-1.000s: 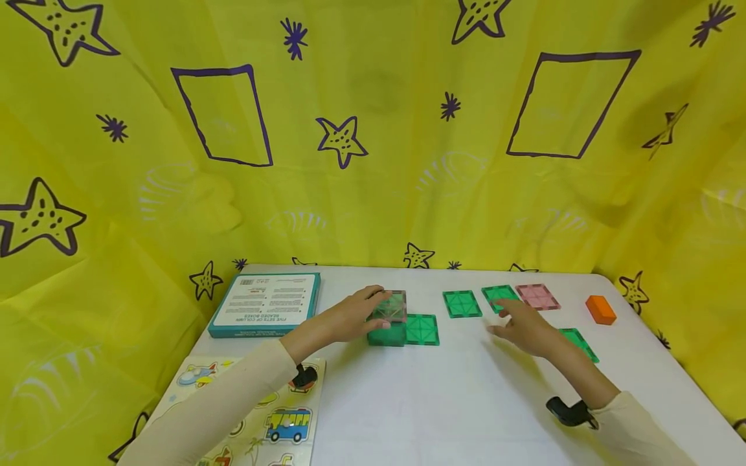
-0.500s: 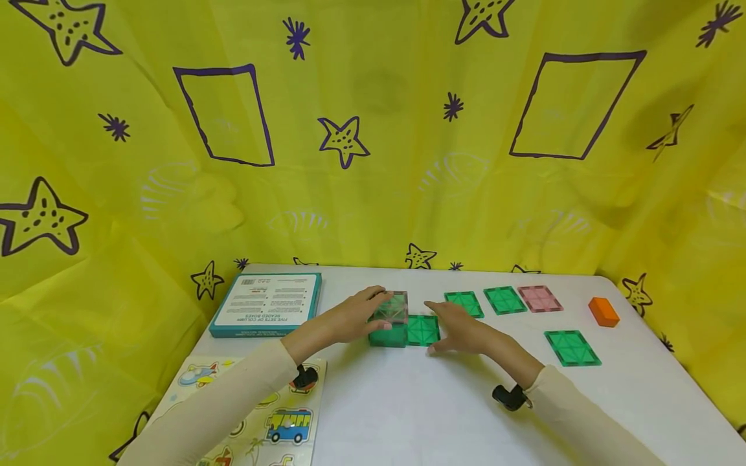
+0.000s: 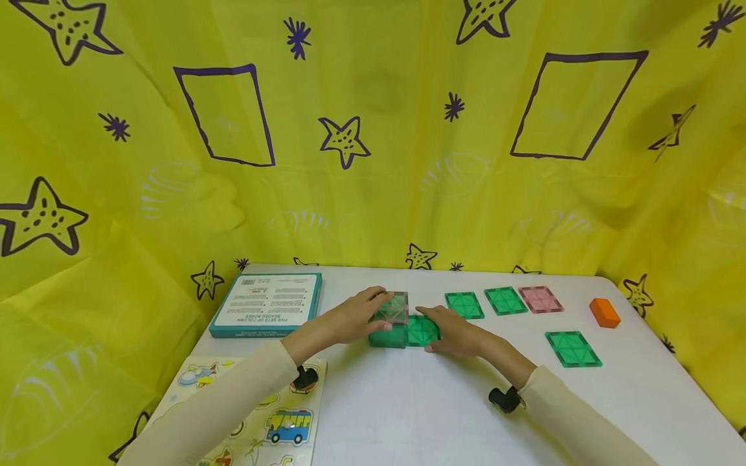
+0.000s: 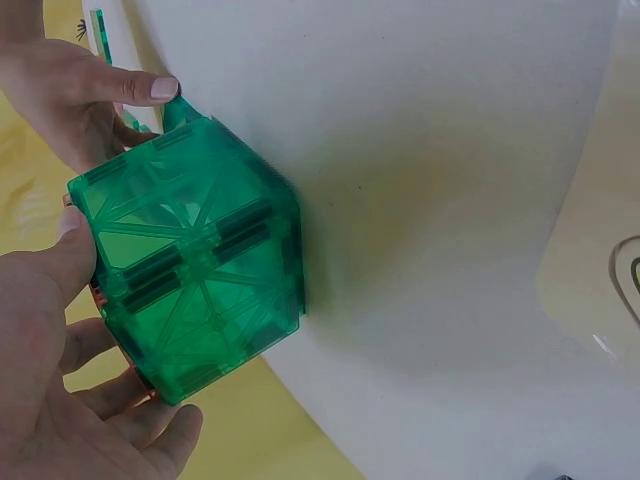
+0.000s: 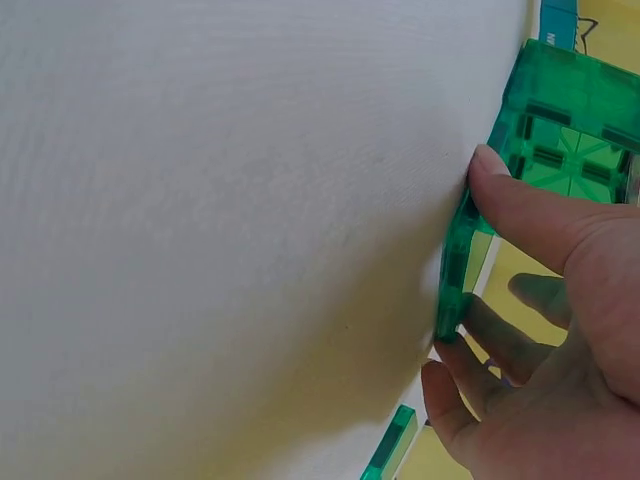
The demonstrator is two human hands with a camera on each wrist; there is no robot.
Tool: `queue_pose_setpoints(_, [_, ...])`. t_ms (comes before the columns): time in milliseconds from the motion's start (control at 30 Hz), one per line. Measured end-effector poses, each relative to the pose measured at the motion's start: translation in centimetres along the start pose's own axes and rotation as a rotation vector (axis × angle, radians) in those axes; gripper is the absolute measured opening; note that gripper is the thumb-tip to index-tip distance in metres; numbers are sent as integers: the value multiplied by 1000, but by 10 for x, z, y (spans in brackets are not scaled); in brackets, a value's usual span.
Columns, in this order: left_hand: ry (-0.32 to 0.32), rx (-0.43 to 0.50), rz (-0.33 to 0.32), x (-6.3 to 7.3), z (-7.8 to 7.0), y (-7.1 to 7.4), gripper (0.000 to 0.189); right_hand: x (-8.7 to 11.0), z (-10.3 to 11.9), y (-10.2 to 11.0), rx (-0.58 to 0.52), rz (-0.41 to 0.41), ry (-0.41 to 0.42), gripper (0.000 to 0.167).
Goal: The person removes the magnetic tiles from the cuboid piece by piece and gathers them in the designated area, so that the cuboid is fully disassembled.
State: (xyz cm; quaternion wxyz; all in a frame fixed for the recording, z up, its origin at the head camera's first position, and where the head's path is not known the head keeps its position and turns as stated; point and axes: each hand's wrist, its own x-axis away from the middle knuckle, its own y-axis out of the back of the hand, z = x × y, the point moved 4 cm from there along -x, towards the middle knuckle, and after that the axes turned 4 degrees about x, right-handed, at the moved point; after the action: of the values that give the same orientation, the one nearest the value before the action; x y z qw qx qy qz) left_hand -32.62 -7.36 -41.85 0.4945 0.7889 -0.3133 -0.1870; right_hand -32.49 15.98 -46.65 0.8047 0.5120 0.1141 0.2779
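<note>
A see-through cube of green magnetic tiles (image 3: 387, 336) stands mid-table, topped by a pink tile (image 3: 399, 308). My left hand (image 3: 357, 316) grips this cube by its top, thumb on the near edge and fingers toward the back. In the left wrist view the cube (image 4: 200, 240) shows its green faces joined at dark edge strips. A flat green magnetic tile (image 3: 422, 331) lies against the cube's right side. Between thumb and fingers, my right hand (image 3: 457, 331) holds that flat tile by its edges, as the tile (image 5: 455, 265) in the right wrist view shows.
Behind the right hand lie two green tiles (image 3: 505, 301) and a pink tile (image 3: 541, 299). Farther right are another green tile (image 3: 573, 349) and an orange block (image 3: 605, 313). A teal-edged box (image 3: 265, 305) and a vehicle puzzle board (image 3: 288, 446) occupy the left side.
My right hand has moved left from above the loose tiles on the right to the flat green tile beside the cube. My left hand has stayed on the cube.
</note>
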Motion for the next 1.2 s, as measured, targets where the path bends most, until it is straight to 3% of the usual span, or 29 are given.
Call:
queue_pose_setpoints(733, [-12, 12, 6, 2, -2, 3, 69, 11, 0, 1, 79, -63, -15, 89])
queue_pose_setpoints(1000, [-3, 20, 13, 2, -2, 2, 71, 33, -10, 15, 51, -80, -43, 87])
queue_pose_setpoints(1200, [-15, 30, 11, 2, -2, 2, 70, 60, -23, 30, 36, -83, -61, 88])
